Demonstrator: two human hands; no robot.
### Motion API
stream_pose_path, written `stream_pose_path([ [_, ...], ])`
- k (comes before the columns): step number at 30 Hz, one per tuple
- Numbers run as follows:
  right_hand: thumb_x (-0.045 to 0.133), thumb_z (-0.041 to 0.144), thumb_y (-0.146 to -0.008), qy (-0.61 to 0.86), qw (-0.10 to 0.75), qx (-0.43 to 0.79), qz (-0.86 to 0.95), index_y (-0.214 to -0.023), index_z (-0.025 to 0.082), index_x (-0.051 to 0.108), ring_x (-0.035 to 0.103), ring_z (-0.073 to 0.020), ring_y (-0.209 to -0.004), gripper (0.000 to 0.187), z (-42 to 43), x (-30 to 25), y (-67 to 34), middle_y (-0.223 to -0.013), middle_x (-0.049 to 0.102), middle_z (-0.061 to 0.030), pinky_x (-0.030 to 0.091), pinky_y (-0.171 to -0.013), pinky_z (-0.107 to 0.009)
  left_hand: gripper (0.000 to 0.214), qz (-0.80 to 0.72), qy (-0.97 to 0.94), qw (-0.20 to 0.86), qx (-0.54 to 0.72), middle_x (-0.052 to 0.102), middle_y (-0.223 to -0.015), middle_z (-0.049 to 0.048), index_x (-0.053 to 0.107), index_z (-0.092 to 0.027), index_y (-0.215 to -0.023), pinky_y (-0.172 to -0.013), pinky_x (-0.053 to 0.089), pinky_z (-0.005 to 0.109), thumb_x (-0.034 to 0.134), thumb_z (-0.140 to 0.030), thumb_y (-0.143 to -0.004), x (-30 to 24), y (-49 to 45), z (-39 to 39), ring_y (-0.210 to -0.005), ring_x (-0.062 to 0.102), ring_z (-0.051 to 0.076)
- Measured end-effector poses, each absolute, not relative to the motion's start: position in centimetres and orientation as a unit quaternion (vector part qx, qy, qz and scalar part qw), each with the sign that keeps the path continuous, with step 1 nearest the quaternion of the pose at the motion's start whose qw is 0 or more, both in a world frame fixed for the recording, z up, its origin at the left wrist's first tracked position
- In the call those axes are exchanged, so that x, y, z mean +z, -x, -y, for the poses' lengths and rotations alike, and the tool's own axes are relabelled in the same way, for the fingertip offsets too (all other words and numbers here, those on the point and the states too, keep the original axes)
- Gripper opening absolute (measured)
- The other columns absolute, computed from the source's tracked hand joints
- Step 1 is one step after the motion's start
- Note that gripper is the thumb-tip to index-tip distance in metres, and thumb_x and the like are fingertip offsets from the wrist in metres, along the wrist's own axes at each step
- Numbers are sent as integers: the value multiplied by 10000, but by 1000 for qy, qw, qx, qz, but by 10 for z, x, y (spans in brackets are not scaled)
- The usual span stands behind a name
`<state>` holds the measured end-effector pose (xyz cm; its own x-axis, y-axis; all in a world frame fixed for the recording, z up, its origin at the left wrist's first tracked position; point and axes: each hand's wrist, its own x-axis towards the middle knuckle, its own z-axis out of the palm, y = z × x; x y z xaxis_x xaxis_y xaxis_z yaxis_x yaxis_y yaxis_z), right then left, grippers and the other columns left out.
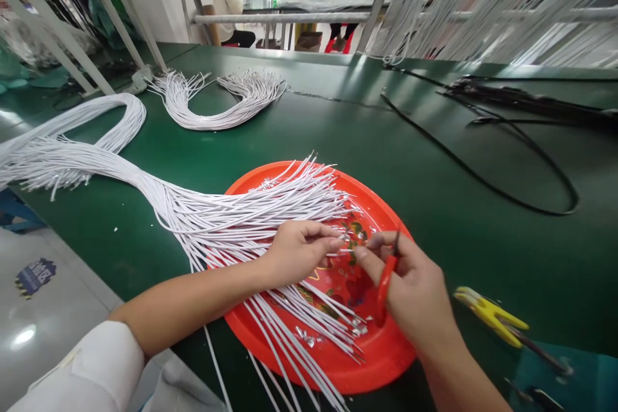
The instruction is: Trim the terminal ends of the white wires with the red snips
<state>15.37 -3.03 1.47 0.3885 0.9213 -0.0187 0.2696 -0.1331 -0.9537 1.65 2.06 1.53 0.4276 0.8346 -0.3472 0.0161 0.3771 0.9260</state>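
Note:
My left hand (297, 252) pinches a white cable (346, 250) near its end, above a round red tray (376, 370). Close by, the thumb and index finger of my right hand (419, 286) meet the tip of that same cable. Tucked in the right palm are scissors (385, 283) with red handles, their dark tip pointing up. A thick bundle of white cables (207, 209) fans out across the tray, under and beyond my left forearm. More loose cable ends (333, 318) lie on the near side, with bits of silvery foil (306, 336) around them.
Yellow-handled pliers (492, 315) lie right of the tray on the green table (318, 135). Behind are a curved cable bundle (212, 119), another looped bundle (116, 119) and black cables (526, 103). White strands (449, 0) hang from a rack. People sit further back.

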Motion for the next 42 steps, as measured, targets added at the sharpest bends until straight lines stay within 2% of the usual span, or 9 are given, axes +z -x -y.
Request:
stream_pose_path([
  [7, 586, 384, -700, 686, 301, 327, 576, -717, 225, 527, 550, -149, -529, 170, 34, 4, -154, -602, 592, 24, 426, -475, -251, 88, -430, -432, 727, 317, 539, -525, -52, 620, -91, -761, -470, 449, 190, 646, -150, -700, 19, -16, -23, -429, 485, 38],
  [10, 560, 351, -699, 685, 282, 330, 586, -729, 235, 516, 558, -158, -527, 128, 34, 3, -154, -599, 607, 27, 432, -490, -265, 54, -421, -437, 733, 308, 561, -530, -40, 618, -95, -750, -478, 436, 179, 627, -132, -712, 20, -16, -22, -450, 512, 46],
  [15, 541, 340, -679, 693, 273, 322, 585, -718, 245, 522, 528, -161, -462, 104, 33, 2, -152, -489, 547, 49, 403, -456, -264, 49, -406, -462, 730, 299, 578, -542, -29, 614, -92, -739, -473, 418, 169, 616, -132, -711, 17, -16, -21, -463, 528, 54],
  [23, 517, 333, -689, 708, 219, 316, 593, -806, 236, 565, 535, -159, -476, 159, 33, 6, -153, -563, 601, 27, 366, -451, -253, 60, -396, -538, 683, 295, 592, -585, -13, 634, -104, -725, -551, 447, 194, 596, -148, -713, 13, -13, -21, -534, 549, 77],
  [32, 529, 358, -708, 692, 215, 348, 595, -788, 226, 578, 555, -167, -512, 161, 31, 11, -159, -562, 588, 19, 411, -475, -264, 142, -412, -581, 630, 310, 606, -644, 11, 652, -116, -771, -550, 440, 222, 562, -222, -743, 8, -12, -21, -557, 537, 99],
  [36, 594, 360, -689, 667, 277, 365, 588, -787, 215, 568, 566, -155, -521, 176, 33, 18, -167, -554, 566, 24, 445, -484, -249, 180, -436, -623, 575, 302, 606, -647, 16, 656, -120, -766, -545, 426, 226, 560, -272, -752, 6, -10, -22, -574, 537, 112],
  [39, 592, 366, -721, 685, 373, 268, 566, -835, 213, 573, 597, -159, -617, 192, 34, 21, -170, -711, 630, -12, 483, -577, -263, 199, -428, -676, 519, 300, 617, -660, 20, 666, -129, -768, -561, 419, 223, 533, -277, -778, 8, -9, -22, -590, 533, 112],
  [42, 571, 332, -751, 673, 392, 157, 607, -928, 238, 585, 612, -173, -678, 201, 35, 16, -171, -863, 665, -25, 488, -652, -305, 194, -402, -737, 459, 289, 633, -679, 25, 680, -144, -781, -606, 426, 226, 502, -221, -796, 10, -8, -22, -636, 554, 122],
])
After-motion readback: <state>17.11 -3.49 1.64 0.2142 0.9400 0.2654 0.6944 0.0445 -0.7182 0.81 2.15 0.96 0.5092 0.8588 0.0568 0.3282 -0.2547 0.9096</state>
